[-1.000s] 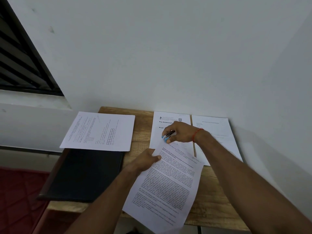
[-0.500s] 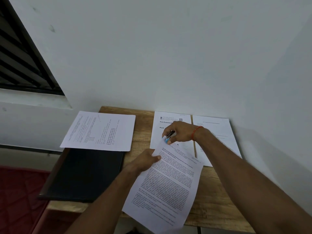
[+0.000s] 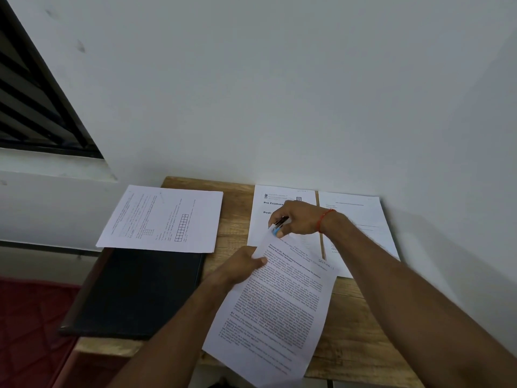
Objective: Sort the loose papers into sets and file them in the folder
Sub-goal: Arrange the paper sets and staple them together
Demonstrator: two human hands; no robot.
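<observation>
The angled set of white printed sheets lies near the front of the light wooden table; the left hand pinches its upper left edge, thumb on top, while the right hand grips what looks like a small blue and black stapler at its top corner. The paper is likely light, limp and apt to slide sheet on sheet, so a hold beside that corner seems best

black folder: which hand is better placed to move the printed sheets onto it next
Likely left: the left hand grips the printed sheets and the black folder lies on its side; the right hand holds a stapler.
</observation>
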